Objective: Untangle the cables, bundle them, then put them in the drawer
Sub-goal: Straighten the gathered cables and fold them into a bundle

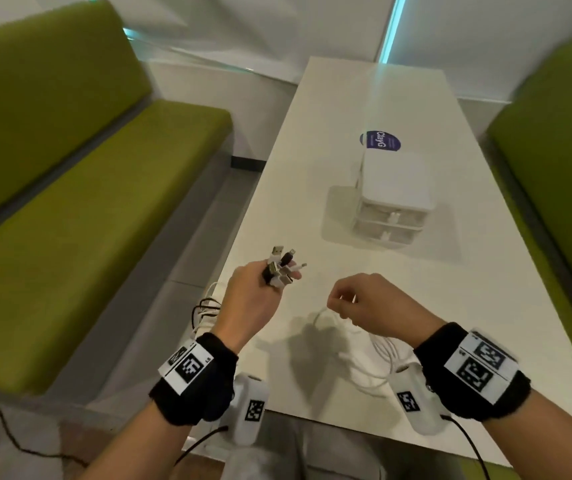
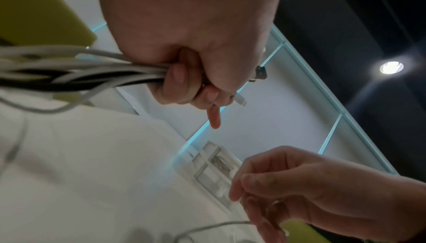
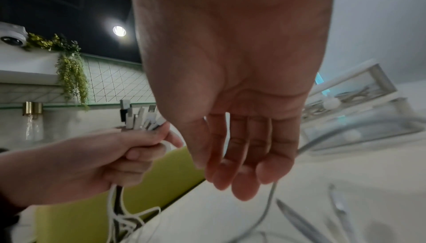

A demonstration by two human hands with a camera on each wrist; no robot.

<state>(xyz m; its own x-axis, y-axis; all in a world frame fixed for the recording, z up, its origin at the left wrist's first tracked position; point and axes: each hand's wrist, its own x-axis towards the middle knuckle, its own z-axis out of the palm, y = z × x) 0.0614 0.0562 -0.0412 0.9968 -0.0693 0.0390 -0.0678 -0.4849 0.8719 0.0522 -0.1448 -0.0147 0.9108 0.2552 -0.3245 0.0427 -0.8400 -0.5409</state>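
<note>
Head view shows my left hand (image 1: 248,299) raised over the near left edge of the white table (image 1: 329,140). Its fingers are curled tight around a bundle of cables (image 1: 279,270), white ones and black ones, and the plugs stick out above my fist toward the far side. Below the fist the cables hang down past the table edge, over the gap between the table and the green bench (image 1: 70,216) on the left.

My right hand (image 1: 364,304) is just to the right of the left one, a little above the table top. Its fingers are loosely curled. From the right wrist view they look relaxed, and I cannot tell if they pinch the white loose cable (image 1: 378,355) that lies in loops on the table under and near this hand. This cable is well inside the near edge.

On the far right part of the table stands the small white drawer unit (image 1: 393,199), with two drawers one above the other, both pushed in. Between my hands and this unit the table top is bare. A blue round sticker (image 1: 380,140) lies just behind the unit. Another green bench (image 1: 554,161) runs along the right edge of the table.
</note>
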